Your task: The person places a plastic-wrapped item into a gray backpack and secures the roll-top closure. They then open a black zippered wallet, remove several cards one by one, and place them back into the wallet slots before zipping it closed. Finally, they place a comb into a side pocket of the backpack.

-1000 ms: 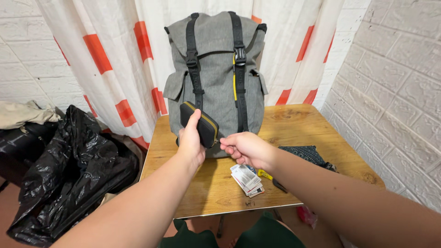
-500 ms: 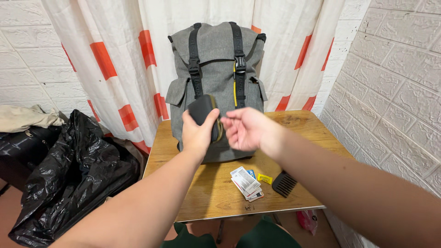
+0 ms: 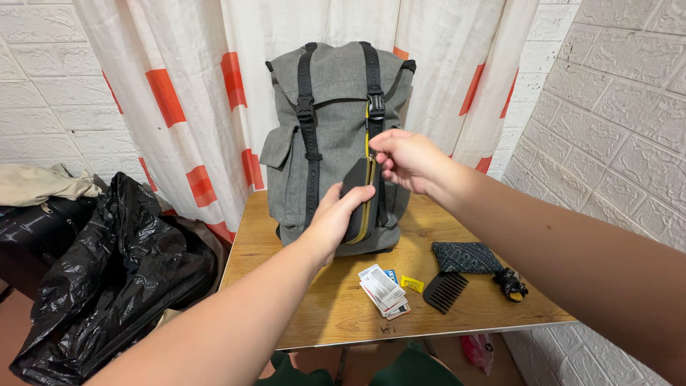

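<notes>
Black zip pouch point(image 3: 361, 204) in left hand point(image 3: 334, 218)'s grasp, right hand point(image 3: 404, 159) seemingly pinching its zipper.

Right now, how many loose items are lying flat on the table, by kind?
Card stack: 1
Yellow tag: 1
Comb: 1
Patterned pouch: 1
Small black-and-yellow item: 1, too small to identify
Total: 5

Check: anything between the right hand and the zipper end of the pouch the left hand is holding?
Nothing visible. The left hand holds the black pouch upright before the grey backpack; the right hand is already at its top, fingertips at the yellow zipper.
</notes>
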